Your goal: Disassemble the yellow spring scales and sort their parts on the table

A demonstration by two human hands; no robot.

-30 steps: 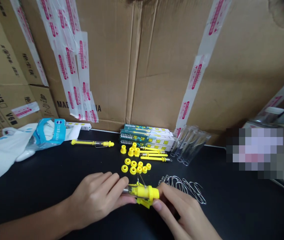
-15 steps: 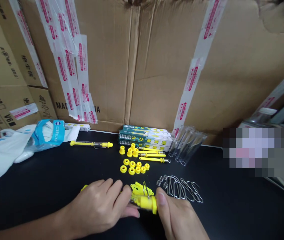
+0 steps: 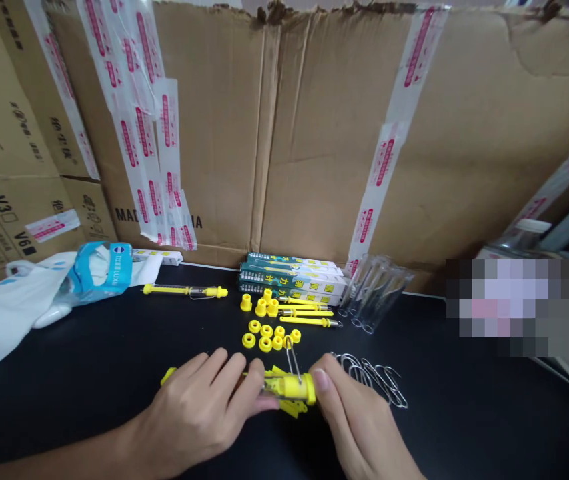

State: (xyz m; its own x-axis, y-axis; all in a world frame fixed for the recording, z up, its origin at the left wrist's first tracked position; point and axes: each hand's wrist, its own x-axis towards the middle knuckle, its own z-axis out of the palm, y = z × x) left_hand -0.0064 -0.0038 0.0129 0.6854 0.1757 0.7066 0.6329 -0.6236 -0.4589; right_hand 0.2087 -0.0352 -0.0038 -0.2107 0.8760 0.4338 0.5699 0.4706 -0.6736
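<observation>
Both my hands hold a yellow plastic spring scale (image 3: 289, 387) with a clear tube, low at the front of the table. My left hand (image 3: 199, 410) grips its long body, and a yellow rod end (image 3: 168, 377) sticks out beyond the fingers. My right hand (image 3: 357, 420) pinches the thick yellow cap end. A wire hook (image 3: 293, 360) stands up from the scale, and flat yellow pieces (image 3: 291, 408) show beneath it. Yellow rings (image 3: 265, 337) lie just beyond my left fingers, and bent wire hooks (image 3: 370, 380) lie beside my right hand.
Yellow caps (image 3: 260, 307), yellow rods (image 3: 309, 313), clear tubes (image 3: 375, 293), stacked boxes (image 3: 289, 275) and another spring scale (image 3: 185, 291) stand on the black table (image 3: 89, 380). A white bag (image 3: 24, 300) lies left. Taped cardboard cartons (image 3: 314, 133) wall the back.
The scale has turned in my hands, so the flat yellow pieces now sit below it instead of above. The wire hook stands clear above it, and my view has tilted slightly.
</observation>
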